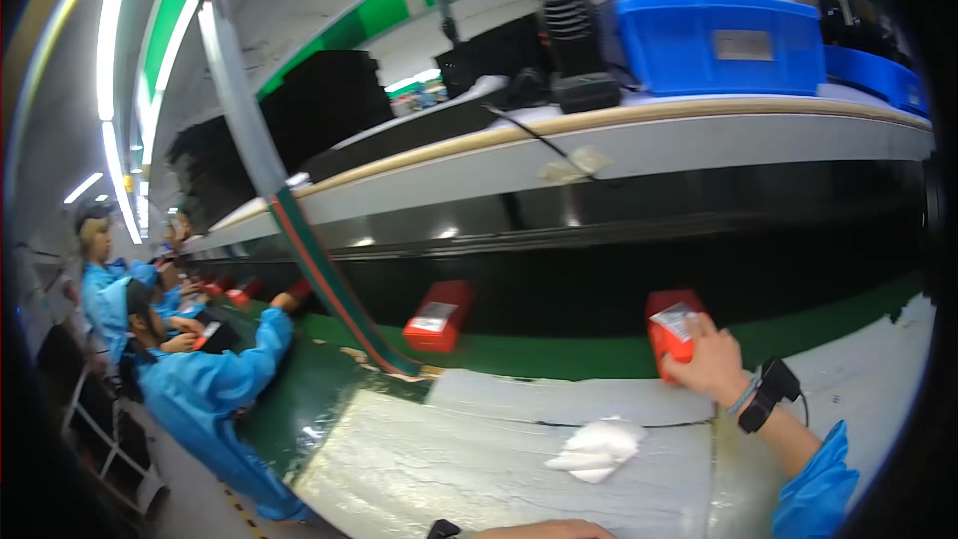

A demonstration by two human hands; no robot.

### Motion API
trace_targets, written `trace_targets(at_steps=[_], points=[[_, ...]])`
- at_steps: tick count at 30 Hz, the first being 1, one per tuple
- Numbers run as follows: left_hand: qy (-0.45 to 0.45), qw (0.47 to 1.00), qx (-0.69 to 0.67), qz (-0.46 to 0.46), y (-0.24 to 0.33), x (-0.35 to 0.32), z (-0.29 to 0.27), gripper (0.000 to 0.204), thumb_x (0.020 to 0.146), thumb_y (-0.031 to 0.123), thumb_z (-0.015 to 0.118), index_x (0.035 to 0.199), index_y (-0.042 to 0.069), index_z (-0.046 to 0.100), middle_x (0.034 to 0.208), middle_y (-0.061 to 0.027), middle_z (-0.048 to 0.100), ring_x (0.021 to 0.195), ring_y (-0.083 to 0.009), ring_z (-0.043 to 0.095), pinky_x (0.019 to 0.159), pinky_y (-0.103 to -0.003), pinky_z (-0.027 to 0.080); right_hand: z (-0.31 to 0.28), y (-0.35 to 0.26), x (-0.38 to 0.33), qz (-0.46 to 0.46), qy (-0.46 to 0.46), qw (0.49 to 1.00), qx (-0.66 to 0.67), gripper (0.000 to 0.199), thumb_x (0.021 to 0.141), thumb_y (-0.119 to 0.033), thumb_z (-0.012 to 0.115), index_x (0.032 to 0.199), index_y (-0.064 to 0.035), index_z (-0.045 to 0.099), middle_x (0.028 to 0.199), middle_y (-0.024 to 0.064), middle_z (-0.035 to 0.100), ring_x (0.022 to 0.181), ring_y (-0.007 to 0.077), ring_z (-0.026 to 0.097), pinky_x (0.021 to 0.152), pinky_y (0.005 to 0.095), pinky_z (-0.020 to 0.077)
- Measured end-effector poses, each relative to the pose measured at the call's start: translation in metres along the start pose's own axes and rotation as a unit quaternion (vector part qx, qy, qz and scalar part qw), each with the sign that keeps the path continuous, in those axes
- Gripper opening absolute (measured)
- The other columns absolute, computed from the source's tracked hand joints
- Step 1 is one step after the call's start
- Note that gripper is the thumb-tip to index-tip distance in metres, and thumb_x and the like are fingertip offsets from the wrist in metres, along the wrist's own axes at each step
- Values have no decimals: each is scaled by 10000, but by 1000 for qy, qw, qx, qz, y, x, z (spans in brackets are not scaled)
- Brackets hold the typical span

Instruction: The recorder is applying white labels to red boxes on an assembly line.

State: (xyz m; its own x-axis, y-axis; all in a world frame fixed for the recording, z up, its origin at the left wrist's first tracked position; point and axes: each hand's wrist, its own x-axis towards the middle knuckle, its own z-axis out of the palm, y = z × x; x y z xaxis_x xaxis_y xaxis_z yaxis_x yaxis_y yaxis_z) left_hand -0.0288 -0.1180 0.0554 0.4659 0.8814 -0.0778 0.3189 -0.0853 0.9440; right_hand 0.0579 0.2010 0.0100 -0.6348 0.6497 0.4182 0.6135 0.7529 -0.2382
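On the dark green conveyor belt, my right hand point(711, 361) grips a small red box point(663, 307) with a white label on its face. The thumb lies along the box's near edge and the fingers are on its right side. A black band with a small device is strapped round my right wrist. Only a strip of my left hand point(544, 530) shows at the lower edge, over the bench. Its fingers cannot be made out. To the left, another red box point(439, 315) with a white label lies on the belt, apart from both hands.
A crumpled white cloth point(599, 447) lies on the plastic-covered bench point(419, 459). A striped post point(324, 274) rises left of it. Co-workers in blue point(205, 389) sit farther left along the belt. Above runs a shelf point(689, 125) with a blue bin point(714, 45).
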Motion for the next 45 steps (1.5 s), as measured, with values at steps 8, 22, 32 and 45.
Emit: trace_targets(at_steps=[8,22,32,45], points=[[123,990,-59,-43,-74,44,2,306,976,246,508,1243,113,574,1127,-20,608,1002,-146,557,910,-316,450,-88,-36,-150,-6,-117,993,31,689,756,-505,656,1265,-48,570,1329,214,497,995,416,588,867,513,493],[329,934,-116,-78,-80,82,28,284,1027,245,433,1102,-3,550,874,-42,613,780,-79,581,721,-253,496,-110,-19,-210,-203,-193,959,51,468,887,-419,579,1291,-184,554,1471,47,398,1360,395,266,1075,648,196],[278,948,-138,73,-79,73,32,161,937,142,604,1040,20,589,1161,-79,483,1041,-124,516,907,-277,444,-93,-16,-173,-225,-172,947,150,475,884,-73,544,1351,-138,486,1326,72,524,1324,349,358,1106,570,214],[322,924,-184,97,-82,66,30,210,885,145,664,1073,52,653,1352,-103,310,1301,-254,308,1100,-395,249,-69,-60,-154,-236,-150,866,413,492,837,60,484,1285,-125,573,1382,96,487,1245,291,447,1050,415,329]])
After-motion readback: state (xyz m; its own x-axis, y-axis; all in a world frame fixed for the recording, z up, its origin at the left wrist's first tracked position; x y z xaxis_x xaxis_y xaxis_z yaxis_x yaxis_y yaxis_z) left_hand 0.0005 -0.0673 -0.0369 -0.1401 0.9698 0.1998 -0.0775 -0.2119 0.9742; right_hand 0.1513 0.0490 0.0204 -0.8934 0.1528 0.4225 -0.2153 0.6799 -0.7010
